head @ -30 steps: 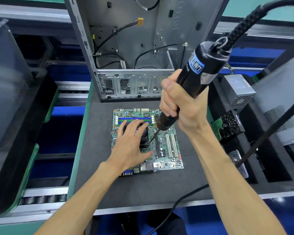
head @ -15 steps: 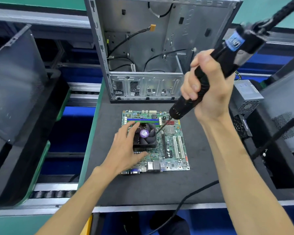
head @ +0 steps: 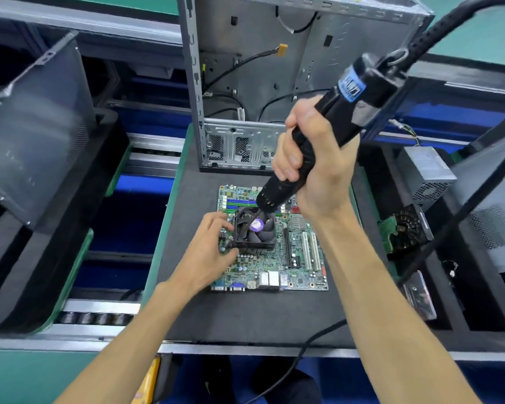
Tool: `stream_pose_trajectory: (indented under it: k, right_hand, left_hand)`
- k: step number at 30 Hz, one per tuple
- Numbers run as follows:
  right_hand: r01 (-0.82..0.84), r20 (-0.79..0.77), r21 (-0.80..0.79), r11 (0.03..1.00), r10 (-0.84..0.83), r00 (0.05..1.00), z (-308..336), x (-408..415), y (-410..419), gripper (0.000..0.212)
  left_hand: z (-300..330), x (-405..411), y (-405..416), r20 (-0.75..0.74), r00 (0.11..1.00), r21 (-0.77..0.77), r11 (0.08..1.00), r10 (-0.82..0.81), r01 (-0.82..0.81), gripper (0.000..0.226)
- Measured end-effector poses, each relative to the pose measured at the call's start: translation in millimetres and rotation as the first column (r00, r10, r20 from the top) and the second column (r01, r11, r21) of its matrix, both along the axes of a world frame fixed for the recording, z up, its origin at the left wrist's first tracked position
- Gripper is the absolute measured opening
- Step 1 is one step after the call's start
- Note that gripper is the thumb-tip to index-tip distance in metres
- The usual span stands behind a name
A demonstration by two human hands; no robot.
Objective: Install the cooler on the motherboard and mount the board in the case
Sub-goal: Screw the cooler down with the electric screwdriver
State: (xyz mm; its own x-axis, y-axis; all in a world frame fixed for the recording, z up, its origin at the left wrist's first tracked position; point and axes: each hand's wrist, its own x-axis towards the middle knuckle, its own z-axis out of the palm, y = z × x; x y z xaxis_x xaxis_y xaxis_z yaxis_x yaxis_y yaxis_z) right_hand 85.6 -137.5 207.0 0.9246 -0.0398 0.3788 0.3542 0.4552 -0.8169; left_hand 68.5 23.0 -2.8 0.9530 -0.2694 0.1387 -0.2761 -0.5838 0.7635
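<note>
- While the green motherboard [head: 277, 252] lies flat on the dark mat [head: 245, 313] just in front of the open case [head: 274, 83], the black cooler [head: 255, 228] sits on its upper left part, fan up, with a purple sticker on the hub.
- Left hand [head: 209, 252] rests at the cooler's left side, fingers curled against the fan frame and the thumb tucked under its near left corner (whether it truly pinches the frame or only steadies it is hard to tell), so the cooler lies just right of the palm and touching the fingertips.
- Right hand [head: 312, 167] is wrapped firmly round the black electric screwdriver [head: 327, 126], which slants down and to the left from a thick cable [head: 449, 27] at the upper right.
- Its nose hangs over the cooler's far edge; the bit tip itself is hidden behind the tool's body, so contact with a screw cannot be judged.
- The cooler therefore lies below and a little left of the right fist, apart from that hand.
- At the right, a foam tray [head: 478, 316] holds a grey power supply [head: 426, 173] and a black fan part on a green board [head: 405, 228].
- At the left, a grey side panel [head: 32, 135] leans tilted over a dark tray.
</note>
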Motion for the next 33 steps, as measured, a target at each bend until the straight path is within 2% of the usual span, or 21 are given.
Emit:
stream_pose_trajectory:
  k: [10, 15, 19, 26, 33]
  right_hand:
    - [0.003, -0.032, -0.118, 0.993, -0.007, 0.999, -19, 13, 27, 0.026]
    - [-0.006, -0.028, -0.116, 0.993, 0.002, 1.000, -16, 15, 27, 0.023]
    - [-0.015, -0.021, -0.128, 0.992, 0.012, 1.000, -12, 16, 26, 0.021]
    - [-0.038, -0.017, -0.159, 0.987, 0.036, 0.999, -12, 17, 25, 0.033]
    - [-0.243, -0.069, -0.195, 0.950, 0.234, 0.970, -12, 21, 25, 0.022]
  left_hand:
    - [3, 1, 4, -0.024, 1.000, 0.083, 0.996, -0.010, 0.012, 0.029]
    - [5, 2, 7, 0.001, 0.999, 0.099, 0.995, -0.033, 0.033, 0.028]
    - [5, 5, 6, 0.017, 0.999, 0.099, 0.995, -0.027, 0.025, 0.015]
    - [6, 8, 7, 0.017, 1.000, 0.119, 0.993, -0.018, 0.016, 0.007]
    - [8, 10, 9, -0.020, 0.999, 0.145, 0.989, -0.027, 0.030, 0.008]
